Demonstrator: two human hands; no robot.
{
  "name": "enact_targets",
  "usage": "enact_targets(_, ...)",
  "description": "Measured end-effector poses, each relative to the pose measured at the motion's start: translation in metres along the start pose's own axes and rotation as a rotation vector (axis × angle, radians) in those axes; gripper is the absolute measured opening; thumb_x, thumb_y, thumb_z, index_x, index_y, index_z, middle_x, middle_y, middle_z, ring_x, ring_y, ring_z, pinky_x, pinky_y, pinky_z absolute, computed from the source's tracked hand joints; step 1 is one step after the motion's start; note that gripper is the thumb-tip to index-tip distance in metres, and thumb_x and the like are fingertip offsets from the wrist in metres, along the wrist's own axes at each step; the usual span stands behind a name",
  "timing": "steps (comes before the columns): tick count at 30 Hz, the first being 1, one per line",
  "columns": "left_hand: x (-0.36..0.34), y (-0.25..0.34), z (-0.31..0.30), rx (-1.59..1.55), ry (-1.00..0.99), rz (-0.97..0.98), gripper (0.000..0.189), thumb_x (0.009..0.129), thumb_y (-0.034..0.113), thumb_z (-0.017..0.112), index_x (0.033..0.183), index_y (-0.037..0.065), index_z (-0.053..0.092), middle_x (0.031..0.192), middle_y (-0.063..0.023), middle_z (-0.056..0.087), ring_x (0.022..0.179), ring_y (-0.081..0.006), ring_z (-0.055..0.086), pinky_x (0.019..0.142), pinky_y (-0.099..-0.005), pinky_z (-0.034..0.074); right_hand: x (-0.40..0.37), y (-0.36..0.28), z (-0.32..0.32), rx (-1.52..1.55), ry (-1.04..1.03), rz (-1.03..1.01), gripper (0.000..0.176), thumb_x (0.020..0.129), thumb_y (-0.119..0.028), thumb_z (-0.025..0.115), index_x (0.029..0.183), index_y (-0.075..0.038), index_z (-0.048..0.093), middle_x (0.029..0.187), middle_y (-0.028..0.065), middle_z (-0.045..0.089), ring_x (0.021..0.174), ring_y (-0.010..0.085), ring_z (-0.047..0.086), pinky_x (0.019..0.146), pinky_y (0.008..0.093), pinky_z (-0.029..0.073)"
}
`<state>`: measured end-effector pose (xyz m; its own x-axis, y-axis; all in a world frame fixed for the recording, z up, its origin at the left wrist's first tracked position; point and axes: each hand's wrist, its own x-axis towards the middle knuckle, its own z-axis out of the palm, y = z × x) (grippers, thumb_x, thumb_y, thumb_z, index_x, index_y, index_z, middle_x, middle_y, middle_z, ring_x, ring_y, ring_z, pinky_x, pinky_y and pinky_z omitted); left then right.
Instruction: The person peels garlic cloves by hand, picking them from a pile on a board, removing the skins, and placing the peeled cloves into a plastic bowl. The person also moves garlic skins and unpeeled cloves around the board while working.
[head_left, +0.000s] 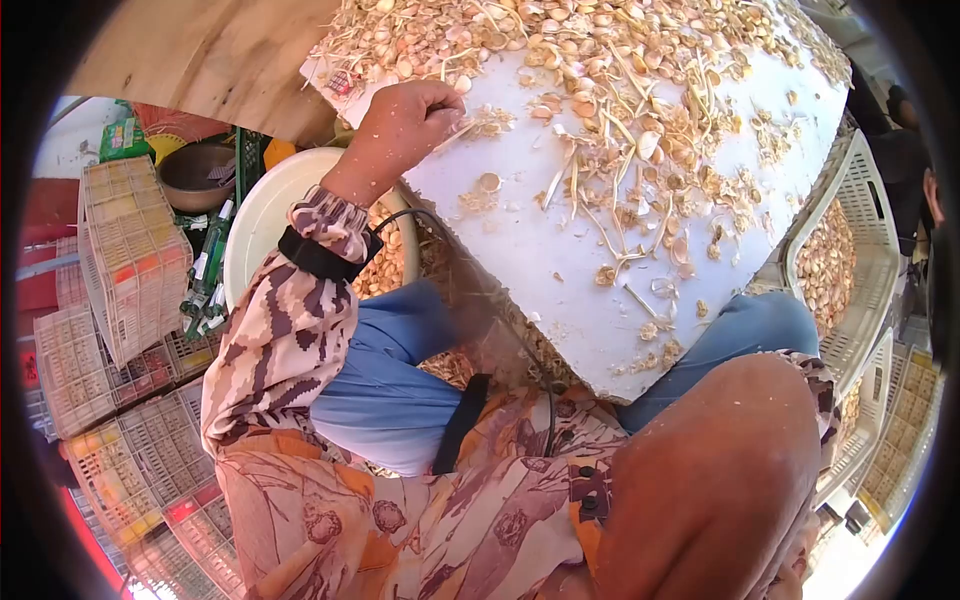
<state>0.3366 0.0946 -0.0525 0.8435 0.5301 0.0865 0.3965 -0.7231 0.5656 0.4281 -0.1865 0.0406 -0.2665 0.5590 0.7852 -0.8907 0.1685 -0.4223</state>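
Observation:
My left hand (405,125) is closed, fingers curled in, over the left edge of a white board (500,225). A thin dry stalk (452,137) lies right at its fingers; what they hold, if anything, is hidden. Garlic cloves (570,40) with papery skins and dry stalks are heaped along the far side of the board. Loose garlic stalks (620,215) and skins spread toward its middle. My right hand (720,470) is raised very close to the camera at the lower right, bent back toward me, and its fingers do not show.
A pale tub (270,215) with cloves stands left of the board, beside my knee. Plastic crates (135,255) are stacked at the left, near a metal bowl (195,178). At the right is a white crate (870,190) holding cloves. A person in dark clothing (900,170) is at the right edge.

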Motion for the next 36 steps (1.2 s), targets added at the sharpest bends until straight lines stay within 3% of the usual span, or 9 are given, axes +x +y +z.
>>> enact_targets(11, 0.071, -0.023, 0.026, 0.466, -0.055, 0.094, 0.020, 0.072, 0.014, 0.063, 0.089, 0.004, 0.066, 0.084, -0.0180, 0.064, 0.082, -0.0346, 0.061, 0.071, -0.0397, 0.049, -0.007, -0.073, -0.024, -0.369, -0.270, 0.289, 0.034, 0.079, -0.019, 0.070, 0.096, 0.009, 0.062, 0.083, 0.0193, 0.064, 0.067, 0.0256, 0.066, 0.048, 0.0289, 0.052)
enact_targets(13, 0.076, -0.033, 0.025, 0.461, -0.069, 0.090, 0.021, 0.071, 0.015, 0.064, 0.089, 0.005, 0.067, 0.085, -0.0184, 0.064, 0.082, -0.0359, 0.061, 0.071, -0.0405, 0.049, 0.012, -0.087, -0.008, -0.086, 0.092, 1.148, 0.028, 0.078, -0.012, 0.071, 0.094, 0.010, 0.062, 0.082, 0.0216, 0.064, 0.062, 0.0262, 0.066, 0.046, 0.0310, 0.053)
enact_targets(14, 0.076, -0.038, 0.025, 0.491, -0.066, 0.086, 0.023, 0.070, 0.017, 0.065, 0.090, 0.006, 0.067, 0.084, -0.0172, 0.065, 0.081, -0.0336, 0.062, 0.071, -0.0398, 0.049, 0.011, -0.080, -0.007, -0.085, 0.091, 1.150, 0.028, 0.078, -0.012, 0.071, 0.094, 0.010, 0.062, 0.082, 0.0216, 0.064, 0.062, 0.0262, 0.066, 0.046, 0.0310, 0.053)
enact_targets(16, 0.067, -0.037, 0.019, 0.516, -0.050, 0.081, 0.024, 0.070, 0.018, 0.066, 0.092, 0.007, 0.067, 0.083, -0.0160, 0.065, 0.079, -0.0313, 0.063, 0.070, -0.0391, 0.049, 0.003, -0.058, -0.006, -0.449, -0.008, 0.153, 0.023, 0.080, -0.007, 0.068, 0.092, 0.012, 0.062, 0.079, 0.0222, 0.063, 0.057, 0.0253, 0.065, 0.041, 0.0300, 0.051)
enact_targets(19, 0.039, -0.014, 0.000, 0.022, 0.047, -0.048, 0.020, 0.075, 0.015, 0.066, 0.092, 0.004, 0.067, 0.082, -0.0111, 0.067, 0.077, -0.0221, 0.064, 0.068, -0.0332, 0.050, -0.005, -0.036, 0.013, -0.385, 0.040, 0.047, 0.024, 0.081, -0.008, 0.067, 0.092, 0.013, 0.062, 0.077, 0.0225, 0.063, 0.053, 0.0237, 0.063, 0.039, 0.0272, 0.049)
enact_targets(24, -0.046, 0.036, -0.027, -1.199, 0.050, -0.262, 0.017, 0.088, 0.005, 0.057, 0.103, -0.003, 0.057, 0.088, -0.0076, 0.062, 0.076, -0.0135, 0.058, 0.068, -0.0241, 0.048, 0.014, -0.021, 0.025, -0.490, -0.161, 0.029, 0.026, 0.081, -0.010, 0.067, 0.091, 0.014, 0.061, 0.075, 0.0215, 0.062, 0.051, 0.0228, 0.062, 0.038, 0.0261, 0.048)
enact_targets(29, -0.136, 0.069, -0.028, -1.542, 0.103, -0.117, 0.020, 0.088, 0.006, 0.058, 0.107, 0.001, 0.056, 0.094, -0.0100, 0.061, 0.080, -0.0161, 0.058, 0.071, -0.0269, 0.049, 0.030, 0.015, 0.063, -0.462, 0.154, -0.046, 0.025, 0.082, -0.011, 0.067, 0.089, 0.012, 0.063, 0.074, 0.0204, 0.062, 0.049, 0.0215, 0.061, 0.036, 0.0268, 0.046)
enact_targets(31, -0.159, 0.072, -0.027, -1.655, 0.120, -0.064, 0.021, 0.087, 0.004, 0.058, 0.108, 0.002, 0.056, 0.093, -0.0107, 0.063, 0.080, -0.0170, 0.060, 0.072, -0.0275, 0.050, 0.076, -0.009, 0.051, -0.570, -0.354, 0.656, 0.020, 0.082, -0.010, 0.067, 0.083, 0.010, 0.065, 0.074, 0.0216, 0.062, 0.051, 0.0225, 0.061, 0.040, 0.0273, 0.047)
enact_targets(36, -0.209, 0.042, -0.065, -1.617, 0.427, 0.211, 0.020, 0.089, 0.007, 0.057, 0.108, 0.001, 0.056, 0.096, -0.0105, 0.061, 0.083, -0.0178, 0.054, 0.072, -0.0310, 0.045, 0.088, 0.028, 0.056, -0.414, -0.516, 0.589, 0.023, 0.086, -0.013, 0.061, 0.092, 0.009, 0.062, 0.080, 0.0197, 0.062, 0.056, 0.0202, 0.061, 0.043, 0.0253, 0.047)
